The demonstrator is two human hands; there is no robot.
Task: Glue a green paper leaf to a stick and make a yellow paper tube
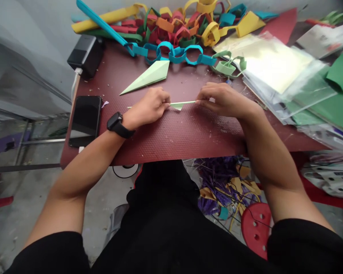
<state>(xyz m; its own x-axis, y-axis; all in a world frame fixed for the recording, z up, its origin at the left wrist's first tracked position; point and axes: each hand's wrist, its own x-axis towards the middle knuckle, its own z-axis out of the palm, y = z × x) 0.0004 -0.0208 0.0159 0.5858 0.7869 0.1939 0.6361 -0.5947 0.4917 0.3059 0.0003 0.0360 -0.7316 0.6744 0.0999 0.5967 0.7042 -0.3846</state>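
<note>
A thin light green paper roll (183,103) lies across the space between my hands, with a small pointed flap hanging below its middle. My left hand (156,103), a black watch on its wrist, pinches the roll left of the flap, and the roll's thin end sticks out past that hand. My right hand (217,98) pinches the other end between thumb and fingers. Just beyond the left hand lies a folded light green paper cone (148,77), its point toward the left. Farther back, a blue paper chain (177,54) ends near a light green paper loop (226,67).
Coloured paper chains (177,26) are heaped along the wall. A black phone (85,120) and a power bank (85,55) occupy the table's left side. Plastic-wrapped paper sheets (286,72) cover the right. Below the front edge are purple paper scraps (217,179) and a red stool (255,228).
</note>
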